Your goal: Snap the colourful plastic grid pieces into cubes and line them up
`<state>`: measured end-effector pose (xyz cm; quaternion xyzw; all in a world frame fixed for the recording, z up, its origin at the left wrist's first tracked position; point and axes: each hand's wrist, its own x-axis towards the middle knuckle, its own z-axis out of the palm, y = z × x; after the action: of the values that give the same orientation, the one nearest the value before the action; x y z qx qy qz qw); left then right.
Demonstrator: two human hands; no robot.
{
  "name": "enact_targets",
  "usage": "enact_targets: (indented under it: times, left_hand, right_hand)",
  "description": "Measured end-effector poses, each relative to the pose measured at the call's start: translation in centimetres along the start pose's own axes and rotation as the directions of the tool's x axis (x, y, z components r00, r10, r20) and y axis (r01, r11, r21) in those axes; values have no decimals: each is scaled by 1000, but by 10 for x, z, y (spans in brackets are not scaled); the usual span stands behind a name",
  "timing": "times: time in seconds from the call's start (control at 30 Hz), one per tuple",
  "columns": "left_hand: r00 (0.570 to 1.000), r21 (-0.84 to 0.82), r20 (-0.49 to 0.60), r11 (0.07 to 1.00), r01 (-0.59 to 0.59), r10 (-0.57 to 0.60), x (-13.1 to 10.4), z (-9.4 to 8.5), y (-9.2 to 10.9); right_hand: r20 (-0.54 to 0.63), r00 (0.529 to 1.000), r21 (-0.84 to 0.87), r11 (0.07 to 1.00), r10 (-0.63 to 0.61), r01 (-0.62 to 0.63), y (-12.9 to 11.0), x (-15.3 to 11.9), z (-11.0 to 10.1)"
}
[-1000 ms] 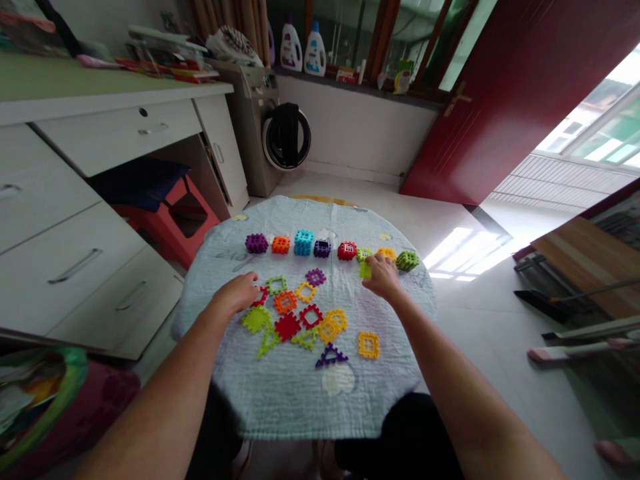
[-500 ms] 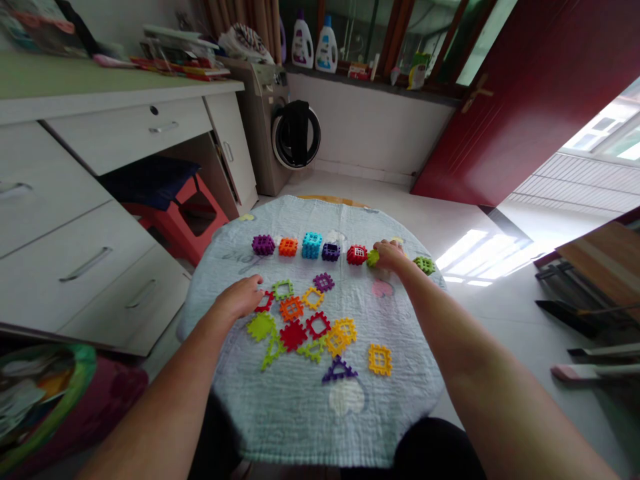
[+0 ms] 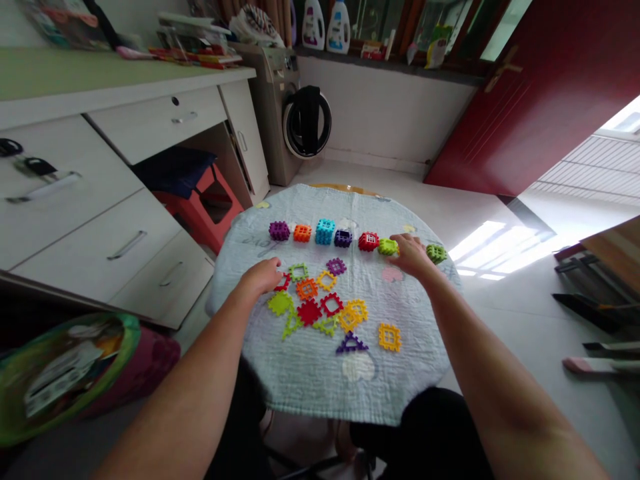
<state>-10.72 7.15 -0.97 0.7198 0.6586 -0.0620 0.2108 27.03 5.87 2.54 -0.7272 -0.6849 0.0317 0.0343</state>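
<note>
Toward the table's left side rests my left hand (image 3: 264, 275), fingers loosely bent and slightly apart, next to a red open square frame (image 3: 283, 283). My right hand (image 3: 413, 256) reaches to the far right, fingers curled down beside a lime green block stack (image 3: 388, 247); what lies beneath them is hidden. Left of that stack stand red (image 3: 369, 241), indigo (image 3: 343, 238), teal (image 3: 325, 231), orange (image 3: 302, 233) and purple (image 3: 279, 231) toothed blocks. A darker green stack (image 3: 437, 253) sits right of my right hand. Loose toothed pieces, including a solid red square (image 3: 309, 312), lie in the middle.
A pale blue cloth (image 3: 320, 380) covers the round table. A yellow window-shaped piece (image 3: 389, 337) and a purple triangle (image 3: 352, 343) lie nearer me. Around stand white drawers (image 3: 120, 213), a red stool (image 3: 220, 207), a bin (image 3: 145, 360) and a washing machine (image 3: 275, 113).
The camera view has shifted, so the table appears farther left and lower before. My right hand has moved slightly right, exposing more of the lime green stack. My left hand stays by the red frame.
</note>
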Motion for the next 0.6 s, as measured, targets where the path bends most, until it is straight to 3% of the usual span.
enact_targets:
  times: [0.23, 0.33, 0.43, 0.6]
  left_hand:
    - [999, -2, -35, 1000, 5, -5, 1, 3, 1]
    - [999, -5, -40, 1000, 11, -11, 3, 4, -1]
    - [999, -6, -43, 1000, 12, -13, 4, 5, -4]
    - [998, 7, -56, 1000, -11, 12, 4, 8, -10]
  right_hand:
    - [143, 982, 173, 980, -126, 101, -33, -108, 10]
    - [180, 967, 231, 964, -179, 135, -48, -142, 17]
    - [199, 959, 264, 954, -200, 144, -57, -155, 23]
    - [245, 954, 243, 964, -173, 113, -58, -141, 29]
